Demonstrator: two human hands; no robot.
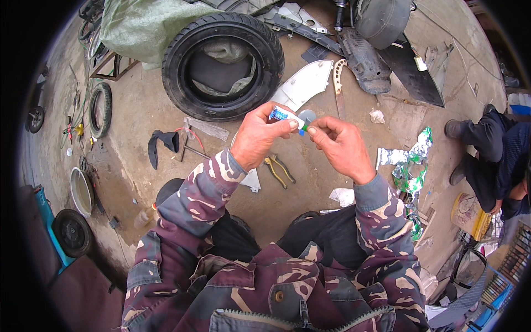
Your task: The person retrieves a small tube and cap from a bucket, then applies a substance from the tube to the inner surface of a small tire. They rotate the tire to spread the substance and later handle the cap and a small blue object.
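Observation:
My left hand (256,137) is closed round a small white tube (285,116) with a blue label, held up in front of me. At the tube's right end, a small green cap (305,128) sits between the thumb and fingertips of my right hand (344,148). Whether the cap is still joined to the tube, I cannot tell. A grey rounded piece (307,115) shows just behind the tube's end. Below my hands, yellow-handled pliers (279,169) lie on the concrete floor.
A large black tyre (171,77) lies beyond my hands, beside a white plastic panel (304,86) and a saw with a pale handle (338,83). Crumpled foil packaging (410,169) is to the right. Another person (500,157) crouches at the far right. A basin (82,192) stands left.

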